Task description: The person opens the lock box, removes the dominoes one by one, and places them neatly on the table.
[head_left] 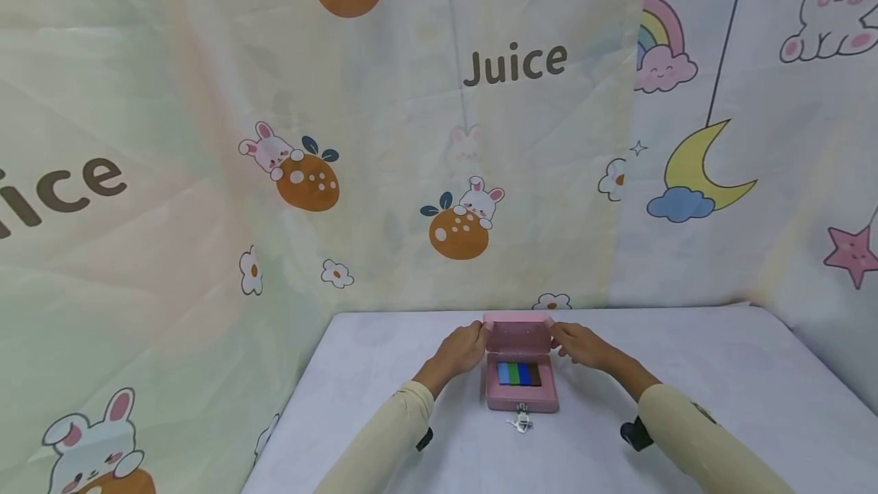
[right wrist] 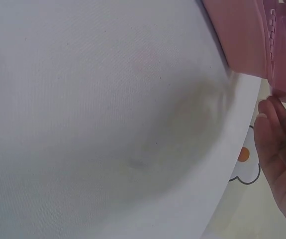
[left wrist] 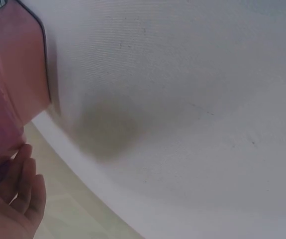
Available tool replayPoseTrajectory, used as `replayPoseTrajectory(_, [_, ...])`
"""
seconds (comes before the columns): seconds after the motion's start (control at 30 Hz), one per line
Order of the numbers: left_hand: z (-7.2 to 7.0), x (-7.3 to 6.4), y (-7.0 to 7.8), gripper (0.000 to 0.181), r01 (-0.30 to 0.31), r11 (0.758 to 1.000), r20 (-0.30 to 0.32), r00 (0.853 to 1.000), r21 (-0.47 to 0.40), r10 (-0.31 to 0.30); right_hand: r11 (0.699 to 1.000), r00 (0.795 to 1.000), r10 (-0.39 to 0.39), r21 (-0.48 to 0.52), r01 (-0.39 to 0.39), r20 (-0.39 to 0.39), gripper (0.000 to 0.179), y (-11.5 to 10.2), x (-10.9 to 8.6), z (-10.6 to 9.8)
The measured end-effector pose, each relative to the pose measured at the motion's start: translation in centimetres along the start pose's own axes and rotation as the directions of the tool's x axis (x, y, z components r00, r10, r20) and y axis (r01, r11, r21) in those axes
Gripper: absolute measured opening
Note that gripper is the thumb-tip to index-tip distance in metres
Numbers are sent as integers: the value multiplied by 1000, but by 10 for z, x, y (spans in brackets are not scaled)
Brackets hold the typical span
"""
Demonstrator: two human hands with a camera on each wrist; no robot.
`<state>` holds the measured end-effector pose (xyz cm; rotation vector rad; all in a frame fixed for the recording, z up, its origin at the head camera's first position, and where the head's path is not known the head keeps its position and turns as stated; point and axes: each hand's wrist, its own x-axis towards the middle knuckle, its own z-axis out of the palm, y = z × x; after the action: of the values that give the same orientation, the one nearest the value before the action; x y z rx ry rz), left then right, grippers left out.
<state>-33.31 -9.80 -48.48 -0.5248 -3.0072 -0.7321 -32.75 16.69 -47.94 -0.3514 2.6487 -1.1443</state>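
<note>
A pink box (head_left: 501,404) stands on the white table with its hinged lid (head_left: 517,336) raised at the back. My left hand (head_left: 462,348) holds the lid's left edge, and my right hand (head_left: 580,345) holds its right edge. Inside the box, several coloured strips, light blue, green, blue and brown (head_left: 535,374), lie side by side. A small metal latch with keys (head_left: 523,422) hangs at the front. From the left wrist, fingers (left wrist: 26,186) show at the lid's corner; the right wrist view has fingers (right wrist: 277,134) below the opposite corner, with part of that hand out of frame.
The white tabletop (head_left: 384,372) spreads out on both sides of the box. Close behind it hangs a printed curtain (head_left: 384,250) with bunnies and fruit, and more printed cloth (head_left: 809,174) closes off the right side.
</note>
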Motion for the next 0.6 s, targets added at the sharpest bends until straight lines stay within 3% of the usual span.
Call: replayPoseTrajectory(0.6, [3,-8,1,74,69,993,64,996,-98,-62,1000,999,-17,11,16,33,65,4,-3,-2])
